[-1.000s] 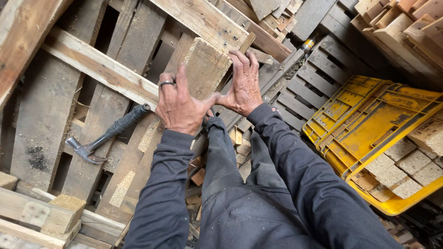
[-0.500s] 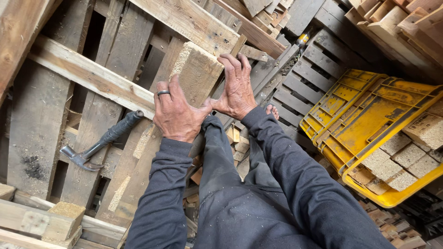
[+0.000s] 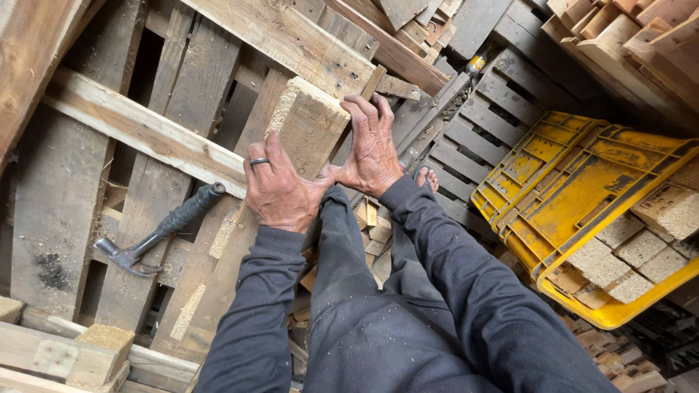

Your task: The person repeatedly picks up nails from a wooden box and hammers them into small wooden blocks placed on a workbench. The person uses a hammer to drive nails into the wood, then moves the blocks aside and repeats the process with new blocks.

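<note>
Weathered wooden pallets [image 3: 109, 182] stacked all round — yellow plastic crate [image 3: 582, 182] at right, daylight.

I see soft, even daylight from above with no hard shadows. The gaps between the grey weathered wooden pallet slats [image 3: 58, 189] fall into deep black. The yellow plastic crate [image 3: 582, 196] is bright but free of glare. Focus is crisp on my left hand [image 3: 280, 191] and right hand [image 3: 373, 149]. Straight boards bow slightly toward the frame edges.

Rough, splintery wooden block [image 3: 309, 124]; weathered wood pallet boards [image 3: 58, 189]; scuffed yellow plastic crate [image 3: 582, 182].
</note>
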`<action>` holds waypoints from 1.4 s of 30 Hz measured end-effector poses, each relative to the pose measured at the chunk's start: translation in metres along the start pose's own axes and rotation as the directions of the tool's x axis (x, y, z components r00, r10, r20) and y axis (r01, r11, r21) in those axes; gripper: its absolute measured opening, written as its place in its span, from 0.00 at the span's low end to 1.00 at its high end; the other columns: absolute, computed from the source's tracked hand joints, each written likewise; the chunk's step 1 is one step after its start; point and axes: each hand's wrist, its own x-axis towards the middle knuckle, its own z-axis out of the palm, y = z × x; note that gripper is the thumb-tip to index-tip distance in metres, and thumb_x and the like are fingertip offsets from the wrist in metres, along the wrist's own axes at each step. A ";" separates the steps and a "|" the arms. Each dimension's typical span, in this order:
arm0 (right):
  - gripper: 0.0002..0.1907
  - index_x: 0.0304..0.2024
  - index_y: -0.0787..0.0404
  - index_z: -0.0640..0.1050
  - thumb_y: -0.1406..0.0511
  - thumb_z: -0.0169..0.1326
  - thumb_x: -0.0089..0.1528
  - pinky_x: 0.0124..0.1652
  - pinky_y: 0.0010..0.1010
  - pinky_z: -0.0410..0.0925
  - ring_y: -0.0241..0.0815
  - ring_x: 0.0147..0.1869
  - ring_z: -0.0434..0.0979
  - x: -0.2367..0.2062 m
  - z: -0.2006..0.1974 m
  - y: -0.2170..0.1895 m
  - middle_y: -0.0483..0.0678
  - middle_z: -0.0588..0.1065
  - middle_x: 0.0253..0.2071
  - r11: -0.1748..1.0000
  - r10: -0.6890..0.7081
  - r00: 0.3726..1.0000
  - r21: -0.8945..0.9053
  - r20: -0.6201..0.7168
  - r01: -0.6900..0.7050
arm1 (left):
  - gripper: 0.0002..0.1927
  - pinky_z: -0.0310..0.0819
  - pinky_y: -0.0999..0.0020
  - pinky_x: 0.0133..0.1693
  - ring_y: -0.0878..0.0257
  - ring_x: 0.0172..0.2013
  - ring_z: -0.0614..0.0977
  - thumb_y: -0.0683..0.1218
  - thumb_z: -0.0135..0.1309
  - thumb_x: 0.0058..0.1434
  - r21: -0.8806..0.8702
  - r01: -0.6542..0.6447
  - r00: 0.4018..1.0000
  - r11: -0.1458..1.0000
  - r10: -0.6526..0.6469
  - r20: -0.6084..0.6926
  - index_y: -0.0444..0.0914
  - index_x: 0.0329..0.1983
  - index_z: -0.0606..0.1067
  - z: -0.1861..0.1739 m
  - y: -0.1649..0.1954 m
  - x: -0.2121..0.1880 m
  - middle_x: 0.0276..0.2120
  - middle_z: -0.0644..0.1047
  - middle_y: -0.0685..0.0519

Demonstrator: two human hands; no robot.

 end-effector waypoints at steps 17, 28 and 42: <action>0.48 0.75 0.64 0.57 0.60 0.68 0.61 0.74 0.51 0.56 0.60 0.78 0.55 -0.016 -0.039 -0.039 0.62 0.54 0.73 0.999 0.015 1.000 -0.052 -0.025 -0.016 | 0.22 0.58 0.72 0.23 0.65 0.25 0.64 0.58 0.61 0.69 -0.982 0.183 0.626 -0.035 -0.766 0.144 0.36 0.42 0.70 0.006 -0.041 -0.011 0.29 0.68 0.50; 0.13 0.55 0.68 0.77 0.75 0.56 0.67 0.49 0.35 0.72 0.50 0.49 0.78 0.043 0.033 -0.228 0.55 0.75 0.48 0.953 -0.281 0.929 0.183 0.240 0.241 | 0.15 0.79 0.61 0.47 0.57 0.41 0.82 0.43 0.39 0.71 -0.420 -0.221 0.596 -0.880 -0.463 0.656 0.32 0.54 0.71 -0.066 -0.132 -0.106 0.43 0.80 0.45; 0.24 0.52 0.60 0.72 0.53 0.59 0.61 0.32 0.44 0.73 0.49 0.32 0.80 0.110 0.231 -0.264 0.53 0.76 0.44 0.608 -0.124 0.437 -0.280 0.891 0.743 | 0.10 0.81 0.59 0.49 0.54 0.46 0.83 0.44 0.53 0.73 -0.432 -0.225 0.786 -0.873 -0.425 0.449 0.34 0.53 0.77 -0.111 -0.210 -0.165 0.47 0.81 0.45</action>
